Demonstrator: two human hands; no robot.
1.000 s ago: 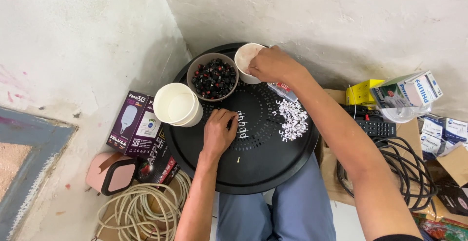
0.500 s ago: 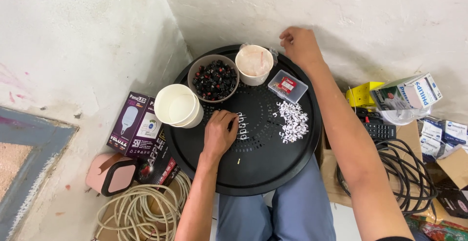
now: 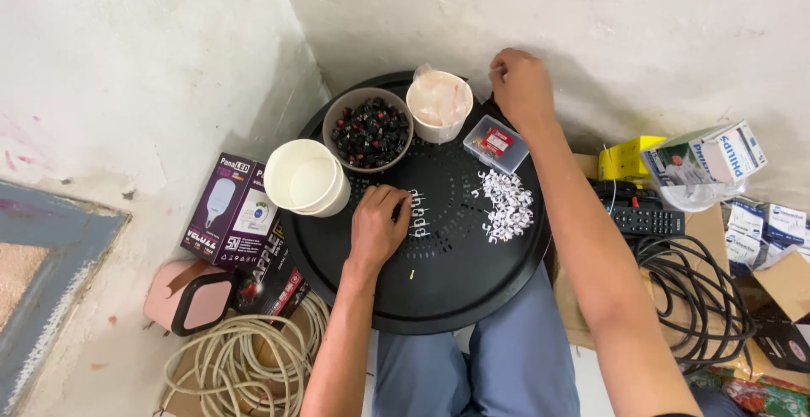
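Note:
A round black tray (image 3: pixel 439 299) rests on my lap. My left hand (image 3: pixel 377 224) lies on it, fingers curled beside a short row of white cable clips (image 3: pixel 419 213). My right hand (image 3: pixel 521 86) is at the tray's far right rim against the wall, fingers pinched together; whether it holds anything is hidden. A pile of white cable clips (image 3: pixel 506 206) sits on the tray's right side, next to a small clear plastic box (image 3: pixel 495 143). At the back stand a bowl of black and red parts (image 3: pixel 369 130), a white cup with a clear bag in it (image 3: pixel 439 105) and an empty white cup (image 3: pixel 305 176).
Left of the tray lie a purple bulb box (image 3: pixel 224 206), a pink and black device (image 3: pixel 187 296) and a coil of cream cable (image 3: pixel 236 358). On the right are a remote control (image 3: pixel 650 219), black cable (image 3: pixel 696 299), a yellow box (image 3: pixel 624 157) and several bulb boxes (image 3: pixel 709 157).
My right hand has left the white cup and moved up and right, past the clear box, to the tray's far rim. My left hand has stayed by the row of clips.

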